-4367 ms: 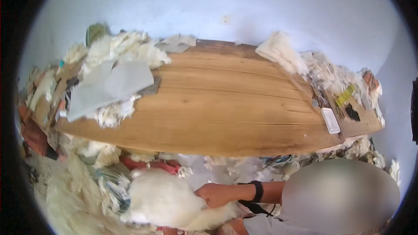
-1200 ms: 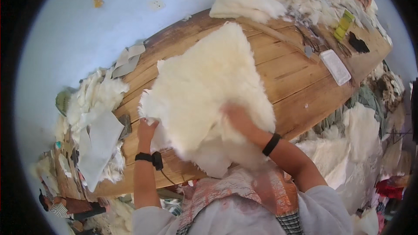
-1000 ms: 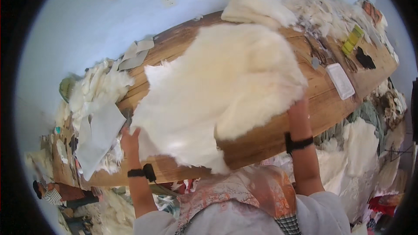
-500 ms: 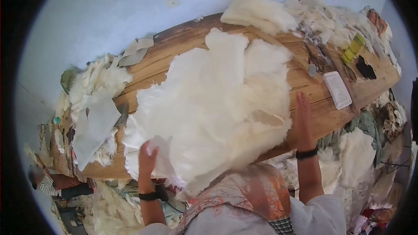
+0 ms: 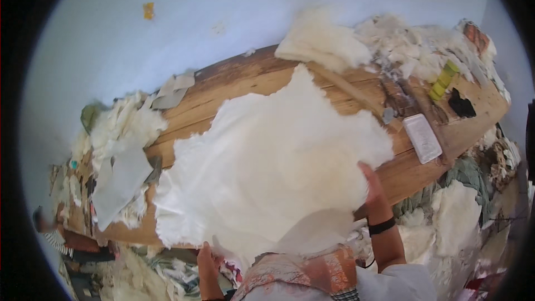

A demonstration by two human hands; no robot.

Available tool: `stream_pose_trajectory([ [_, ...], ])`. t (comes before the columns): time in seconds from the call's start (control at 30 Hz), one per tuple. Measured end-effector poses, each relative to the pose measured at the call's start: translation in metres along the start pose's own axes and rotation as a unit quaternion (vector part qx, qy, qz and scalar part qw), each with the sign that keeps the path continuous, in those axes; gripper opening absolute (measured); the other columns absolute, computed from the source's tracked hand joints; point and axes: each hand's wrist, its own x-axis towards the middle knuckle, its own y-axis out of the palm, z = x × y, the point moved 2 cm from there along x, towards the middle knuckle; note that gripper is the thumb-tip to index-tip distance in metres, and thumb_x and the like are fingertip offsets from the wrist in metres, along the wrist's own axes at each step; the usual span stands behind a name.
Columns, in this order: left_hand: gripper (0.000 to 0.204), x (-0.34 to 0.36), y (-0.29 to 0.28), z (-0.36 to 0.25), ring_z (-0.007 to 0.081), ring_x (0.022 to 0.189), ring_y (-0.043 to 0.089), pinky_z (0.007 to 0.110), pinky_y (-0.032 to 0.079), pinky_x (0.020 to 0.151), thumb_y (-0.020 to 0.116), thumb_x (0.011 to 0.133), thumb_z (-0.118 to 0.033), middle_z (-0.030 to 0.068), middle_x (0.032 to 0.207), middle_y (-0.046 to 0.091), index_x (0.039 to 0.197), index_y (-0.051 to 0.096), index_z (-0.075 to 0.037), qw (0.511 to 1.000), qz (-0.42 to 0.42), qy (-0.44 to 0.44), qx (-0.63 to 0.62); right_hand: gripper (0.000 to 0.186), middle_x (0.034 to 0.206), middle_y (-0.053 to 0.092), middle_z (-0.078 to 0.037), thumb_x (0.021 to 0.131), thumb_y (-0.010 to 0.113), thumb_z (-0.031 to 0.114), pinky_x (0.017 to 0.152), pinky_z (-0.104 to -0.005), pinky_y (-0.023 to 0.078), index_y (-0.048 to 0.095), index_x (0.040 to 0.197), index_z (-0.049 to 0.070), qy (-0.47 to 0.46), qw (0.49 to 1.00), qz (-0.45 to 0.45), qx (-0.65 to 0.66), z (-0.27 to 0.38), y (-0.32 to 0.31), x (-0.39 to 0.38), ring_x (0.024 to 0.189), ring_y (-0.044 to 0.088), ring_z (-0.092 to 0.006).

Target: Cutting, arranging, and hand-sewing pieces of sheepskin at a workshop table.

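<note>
See right hand at the right edge of white hide, with fingertips pointing up and away. Looks to be touching; can't tell if gripping. Note black band on that wrist. See left hand low, at the hide's near-left edge; can't tell open or closed.

Find the hide spread over the middle of desk, ragged in outline, pale and mostly smooth on top, with a pointed corner toward wall and near side reaching orange-and-grey apron. To its right, see white rectangular tray, yellow-green strip, black scrap. Behind it, see fleece pad and wooden stick. To its left, see grey sheet near fleece scraps. Off the desk, lower right, see heaped fleece.
</note>
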Motion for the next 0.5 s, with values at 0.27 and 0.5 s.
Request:
stream_pose_trajectory([
  [0.27,0.06,-0.076,0.004,-0.135,0.0302,0.114,0.051,0.043,0.041,0.098,0.035,0.094,-0.048,0.0168,0.128,0.05,0.13,0.043,-0.001,0.928,0.165,0.224,-0.248,0.05,0.126,0.054,-0.014,0.088,0.051,0.024,0.099,-0.0376,0.041,0.044,0.13,-0.003,0.089,0.951,-0.123,0.271,0.08,0.016,-0.033,0.115,0.053,-0.0264],
  [0.5,0.057,-0.092,0.077,-0.281,0.0261,0.119,0.049,0.04,0.039,0.1,0.035,0.095,-0.047,0.0118,0.133,0.047,0.134,0.041,-0.006,0.876,0.205,0.364,-0.242,0.048,0.132,0.049,-0.015,0.096,0.041,0.026,0.104,-0.0376,0.036,0.041,0.132,-0.005,-0.106,0.953,-0.05,0.28,0.148,0.045,0.043,0.121,0.049,-0.0255],
])
